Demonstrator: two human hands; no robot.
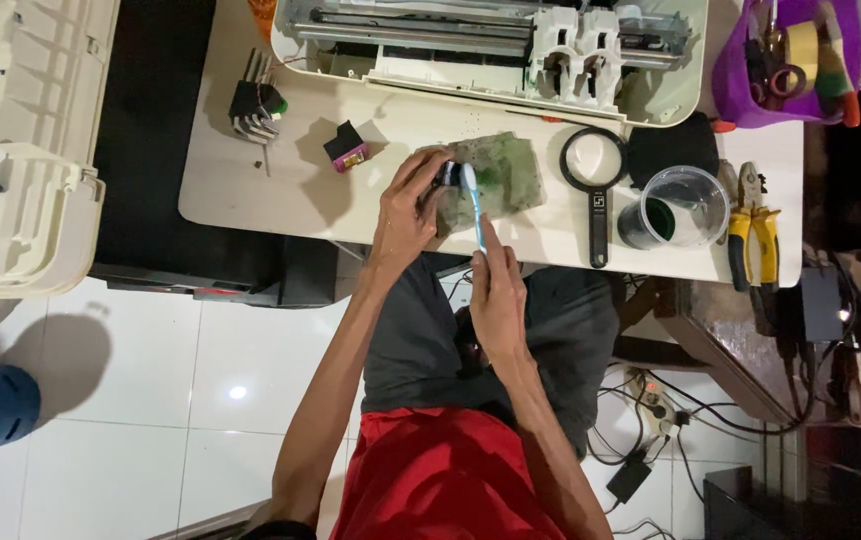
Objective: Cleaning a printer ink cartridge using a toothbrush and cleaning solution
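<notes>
— What's where, left to right?

— My left hand is wrapped around a small dark cartridge, resting over the green cloth. Just right, my right hand pinches a blue toothbrush; its long axis runs from near to far, with the bristles touching the cartridge.

Cloth on table; magnifier right of it; pliers far right.

Small dark part mostly behind left-hand fingers; printer cropped at top edge.
</notes>
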